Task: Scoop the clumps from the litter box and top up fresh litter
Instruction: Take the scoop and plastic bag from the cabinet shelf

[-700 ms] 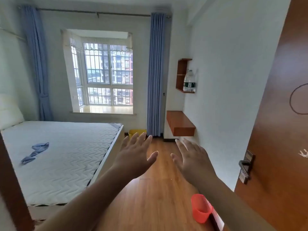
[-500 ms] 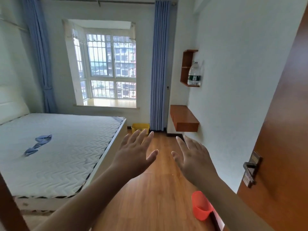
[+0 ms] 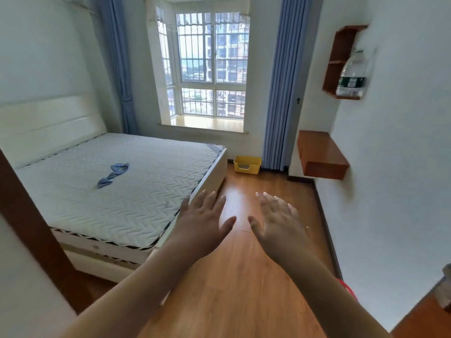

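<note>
litter box: yellow rectangular plastic litter box (image 3: pixel 247 164) on wood plank floor (image 3: pixel 234 276), far end of room, below window, just left of the right-hand blue curtain (image 3: pixel 280 89), just past the far corner of the bed.
contents: grey patch showing through the low front cut-out; clumps too small to tell. No scoop or litter bag visible.
long axis: running left-right across the view, low entry side facing near.
left hand: (image 3: pixel 203 222) fingers straight and spread, palm down, holding nothing, held out over the floor beside the mattress edge.
right hand: (image 3: pixel 278 220) same pose, fingers straight, empty, held out over the floor.
key relation: box lying straight ahead and far from both hands, well apart, roughly on the line between them; neither hand clearly nearer, right perhaps marginally. Out of reach from here by judgement.
stage: nothing scooped yet, judging from empty hands and distance.
next move: probably a walk down the floor strip between bed and wall, plus finding a scoop.
surroundings: white quilted mattress bed (image 3: pixel 117 191) left, crumpled blue cloth (image 3: pixel 112 174) on it; wooden wall shelf (image 3: pixel 321 156) right; clear plastic water bottle (image 3: pixel 352 75) on upper corner shelf; red plastic item (image 3: pixel 347 290) near right, partly hidden by the forearm.
</note>
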